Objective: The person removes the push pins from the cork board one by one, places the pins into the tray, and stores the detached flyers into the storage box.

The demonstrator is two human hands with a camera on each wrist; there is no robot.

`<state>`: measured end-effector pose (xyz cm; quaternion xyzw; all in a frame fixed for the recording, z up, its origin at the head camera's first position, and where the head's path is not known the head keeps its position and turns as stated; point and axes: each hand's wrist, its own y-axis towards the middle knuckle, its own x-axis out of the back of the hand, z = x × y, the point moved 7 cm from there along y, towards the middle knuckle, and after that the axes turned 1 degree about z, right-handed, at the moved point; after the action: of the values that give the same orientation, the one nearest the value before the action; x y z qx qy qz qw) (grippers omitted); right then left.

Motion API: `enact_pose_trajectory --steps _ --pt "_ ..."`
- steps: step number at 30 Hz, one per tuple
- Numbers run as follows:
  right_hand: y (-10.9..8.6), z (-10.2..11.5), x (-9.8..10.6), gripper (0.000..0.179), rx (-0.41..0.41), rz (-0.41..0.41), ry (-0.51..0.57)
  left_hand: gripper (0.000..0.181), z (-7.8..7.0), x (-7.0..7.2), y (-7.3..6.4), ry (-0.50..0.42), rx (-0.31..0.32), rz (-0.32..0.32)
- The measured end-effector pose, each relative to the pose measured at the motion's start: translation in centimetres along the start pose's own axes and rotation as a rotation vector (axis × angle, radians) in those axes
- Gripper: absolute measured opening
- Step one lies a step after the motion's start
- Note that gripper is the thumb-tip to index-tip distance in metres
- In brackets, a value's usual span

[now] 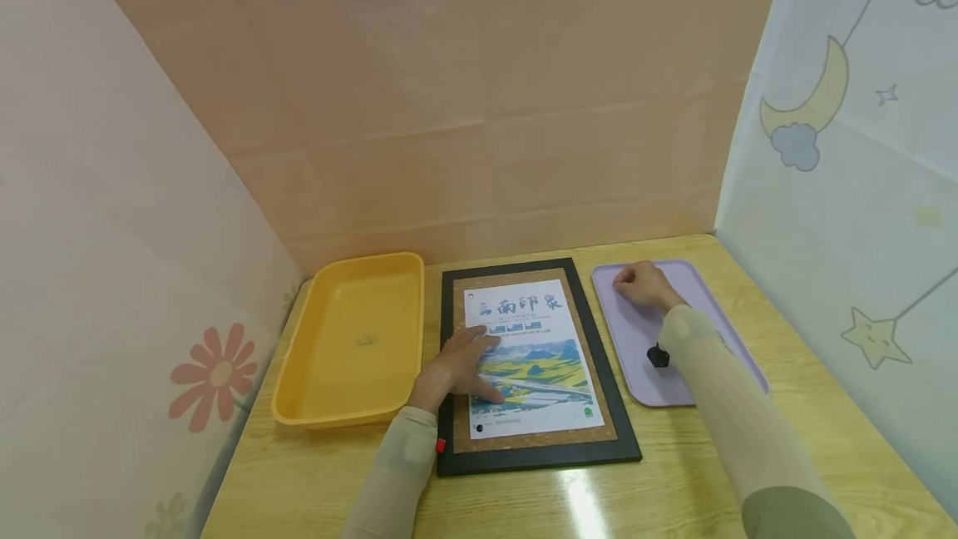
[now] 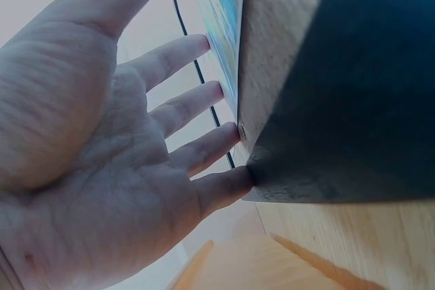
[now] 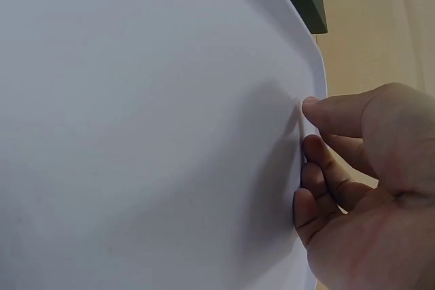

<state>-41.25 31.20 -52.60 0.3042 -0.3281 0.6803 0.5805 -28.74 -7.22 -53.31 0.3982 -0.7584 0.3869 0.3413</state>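
A poster [image 1: 533,356] with a landscape and large characters lies on a black-framed cork board [image 1: 539,460]. My left hand [image 1: 460,364] rests on the poster's left side with fingers spread; its palm [image 2: 88,161] faces the left wrist camera. At the poster's left corners, small dark pins [image 1: 480,428] show. My right hand [image 1: 645,285] is at the far left corner of a lilac tray [image 1: 636,385], thumb and fingers curled together at its surface. A thin pale sliver [image 3: 299,117] appears beside the right thumb tip, too small to identify.
A yellow tray [image 1: 352,339] sits left of the board. Under my right forearm, a small black object [image 1: 658,356] lies on the lilac tray. A small red piece [image 1: 441,445] is by the board's left edge. Cloth walls [image 1: 486,106] surround the wooden table [image 1: 516,506].
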Motion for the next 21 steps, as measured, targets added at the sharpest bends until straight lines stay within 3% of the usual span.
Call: enact_pose_trajectory --steps 7,21 --pt "0.22 -0.11 -0.16 0.024 -0.003 0.005 -0.009 0.104 -1.02 0.81 -0.93 0.008 -0.012 -0.002" --pt "0.7 -0.64 -0.56 0.021 0.007 -0.024 0.019 0.103 -0.99 0.62 -0.82 0.001 -0.009 0.004"
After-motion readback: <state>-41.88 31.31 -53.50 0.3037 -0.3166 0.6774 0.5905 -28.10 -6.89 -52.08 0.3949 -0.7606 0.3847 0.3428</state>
